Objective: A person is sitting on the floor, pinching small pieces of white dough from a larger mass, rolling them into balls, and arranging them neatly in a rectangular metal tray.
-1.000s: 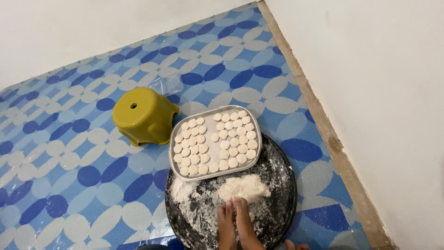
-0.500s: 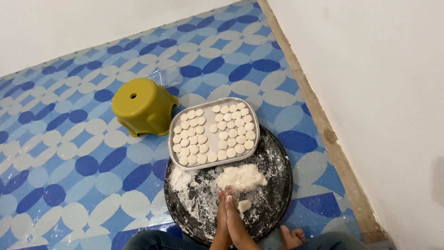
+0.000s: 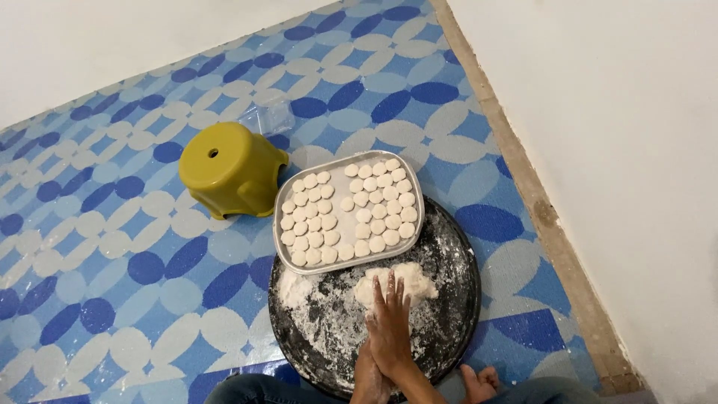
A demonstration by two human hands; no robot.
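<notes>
The person sits on a blue and white patterned floor. The right hand lies on top, flat, with its fingers a little spread and their tips touching a lump of white dough. The left hand is mostly hidden under it, so its fingers cannot be seen. The dough sits on a round black tray dusted with flour. A silver tray full of small white dough rounds rests on the far edge of the black tray. A yellow stool stands just beside the silver tray. A bare foot shows near the black tray.
</notes>
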